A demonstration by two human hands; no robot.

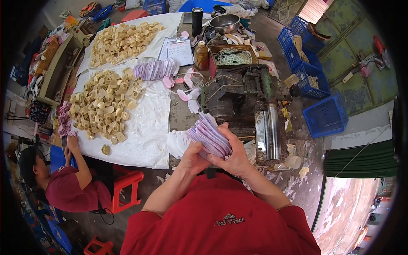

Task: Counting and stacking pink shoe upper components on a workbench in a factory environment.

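Both my hands grip one thick stack of thin lilac-and-white cut pieces [208,134], held in front of my chest. My left hand [193,158] closes on its lower left end. My right hand [235,149] wraps its right side, thumb along the upper edge. White curved pieces [178,143] lie fanned on the table just left of the stack. Beyond it stands a dark, greasy machine [227,95] with shiny metal rollers [273,131] at its right. Loose pink and white pieces [187,78] lie beside the machine, near a long row of lilac pieces [156,69].
Two heaps of beige moulded parts [104,102] cover the white sheet [146,131]. A clipboard [178,51], brown bottle [201,57], black flask [196,21] and string tray [233,56] stand behind. A co-worker [70,182] sits left near a red stool [127,189]. Blue crates [325,114] stand right.
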